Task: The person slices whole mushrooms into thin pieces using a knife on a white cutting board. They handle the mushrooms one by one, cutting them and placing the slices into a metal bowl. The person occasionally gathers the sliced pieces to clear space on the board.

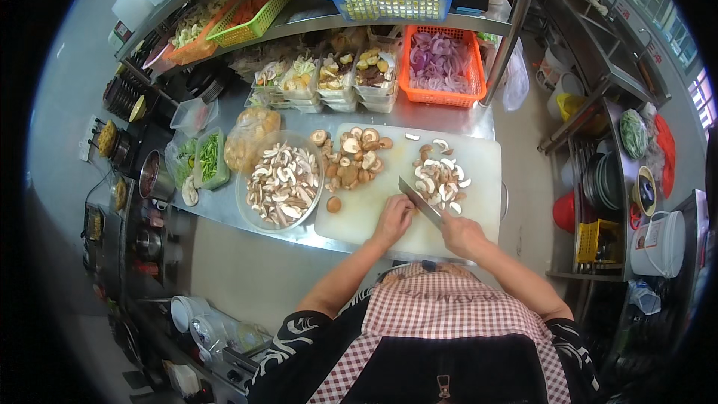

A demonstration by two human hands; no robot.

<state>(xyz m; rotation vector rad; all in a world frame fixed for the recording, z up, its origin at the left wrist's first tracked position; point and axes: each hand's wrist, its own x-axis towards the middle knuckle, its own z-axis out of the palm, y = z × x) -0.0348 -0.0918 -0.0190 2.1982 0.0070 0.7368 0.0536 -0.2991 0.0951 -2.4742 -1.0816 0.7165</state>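
My right hand (461, 235) grips the handle of a kitchen knife (422, 203), its blade angled up and left over the white cutting board (359, 238). Beside the blade, the curled fingers of my left hand (396, 216) press on a mushroom piece that they mostly hide. Sliced mushrooms (440, 179) lie in a loose pile just beyond the knife. Whole brown mushrooms (353, 160) are heaped at the board's far left, and a single mushroom cap (334, 205) sits apart nearer me. Left of the board, a clear round bowl (240, 196) holds many mushroom slices (283, 184).
Behind the board stand an orange basket (443, 98) of sliced red onion and several clear tubs (336, 95) of cut vegetables. A steel shelf (303, 25) overhangs them, bearing a blue basket (392, 5). Chopped greens (208, 157) and a bag of yellowish food (252, 132) flank the bowl.
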